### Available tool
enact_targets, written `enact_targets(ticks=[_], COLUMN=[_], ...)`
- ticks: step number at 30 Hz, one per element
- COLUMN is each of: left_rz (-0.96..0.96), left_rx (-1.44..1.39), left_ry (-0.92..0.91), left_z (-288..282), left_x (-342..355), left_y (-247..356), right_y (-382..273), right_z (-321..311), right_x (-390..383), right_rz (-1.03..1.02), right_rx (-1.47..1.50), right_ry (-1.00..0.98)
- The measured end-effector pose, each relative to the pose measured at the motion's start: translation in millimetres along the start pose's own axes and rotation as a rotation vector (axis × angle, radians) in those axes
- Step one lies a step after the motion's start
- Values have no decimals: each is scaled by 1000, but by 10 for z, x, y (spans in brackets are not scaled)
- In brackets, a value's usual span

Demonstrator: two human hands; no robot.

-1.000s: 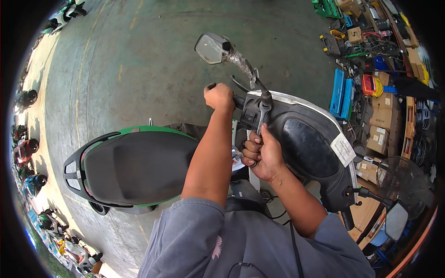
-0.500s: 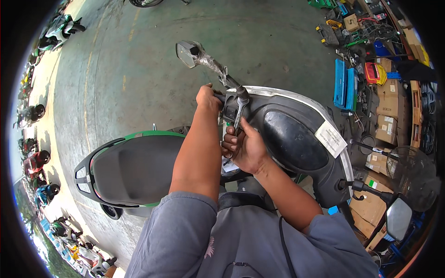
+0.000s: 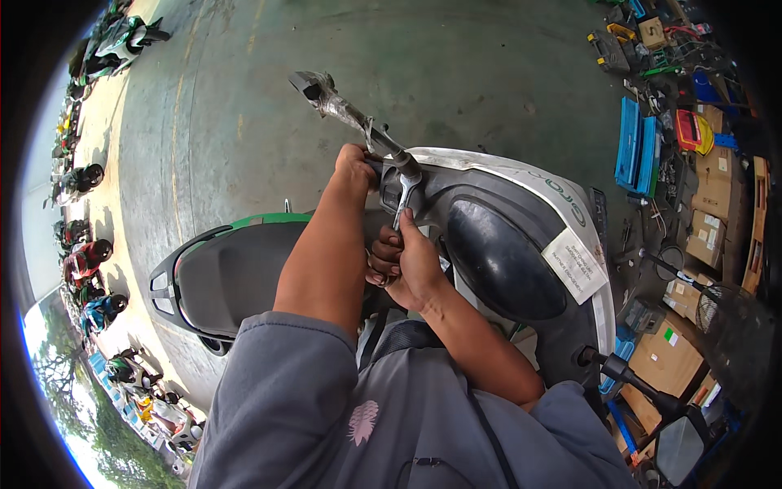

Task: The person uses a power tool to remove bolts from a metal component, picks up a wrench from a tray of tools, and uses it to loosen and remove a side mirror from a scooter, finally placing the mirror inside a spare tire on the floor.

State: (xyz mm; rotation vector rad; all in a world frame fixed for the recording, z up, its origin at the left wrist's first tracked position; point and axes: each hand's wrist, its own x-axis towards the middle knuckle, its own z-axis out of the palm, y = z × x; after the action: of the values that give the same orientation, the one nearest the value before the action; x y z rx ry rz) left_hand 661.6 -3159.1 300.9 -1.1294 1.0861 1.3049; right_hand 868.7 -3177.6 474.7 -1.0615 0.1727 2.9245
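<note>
My left hand (image 3: 355, 167) grips the scooter's left handlebar grip, its fingers mostly hidden. My right hand (image 3: 406, 265) is closed on a metal spanner (image 3: 405, 200), whose upper end sits at the base of the mirror stem (image 3: 401, 159). That stem, wrapped in crumpled clear film, carries a mirror (image 3: 305, 85) angled up and to the left. Right of the hands is the grey front cowl (image 3: 505, 261) with a white edge and a paper label (image 3: 574, 265). Behind my left forearm lies the black seat (image 3: 228, 277) with green trim.
Parked scooters (image 3: 98, 253) line the bright strip at left. Along the right stand cardboard boxes (image 3: 713, 187), blue plastic parts (image 3: 631, 147), a fan guard (image 3: 709, 310) and assorted tools. A second mirror (image 3: 680, 448) juts out at lower right beside my body.
The handlebar, mirror stem and both hands have shifted left in view, and the mirror now sits lower and more edge-on. The spanner is still at the stem's base.
</note>
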Motion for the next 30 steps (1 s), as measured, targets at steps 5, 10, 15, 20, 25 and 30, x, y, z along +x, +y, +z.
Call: enact_targets(ticks=[5, 10, 15, 20, 25, 30], left_rz=[52, 280, 579, 872, 447, 621], left_rx=[54, 197, 313, 68, -539, -694], left_ry=[53, 22, -63, -299, -1063, -1226], left_z=[140, -304, 266, 1, 9, -64], left_x=[203, 526, 80, -626, -1326, -1405], left_y=[21, -194, -177, -86, -74, 59], right_y=[-571, -246, -130, -166, -53, -287], right_z=[-181, -5, -344, -396, -515, -47], right_x=[-360, -1612, -1653, -1814, -1703, -1454], right_rz=[230, 164, -138, -270, -616, -1418], right_rx=[31, -501, -986, -1036, -1072, -1859], right_ry=[-46, 118, -11, -44, 131, 659])
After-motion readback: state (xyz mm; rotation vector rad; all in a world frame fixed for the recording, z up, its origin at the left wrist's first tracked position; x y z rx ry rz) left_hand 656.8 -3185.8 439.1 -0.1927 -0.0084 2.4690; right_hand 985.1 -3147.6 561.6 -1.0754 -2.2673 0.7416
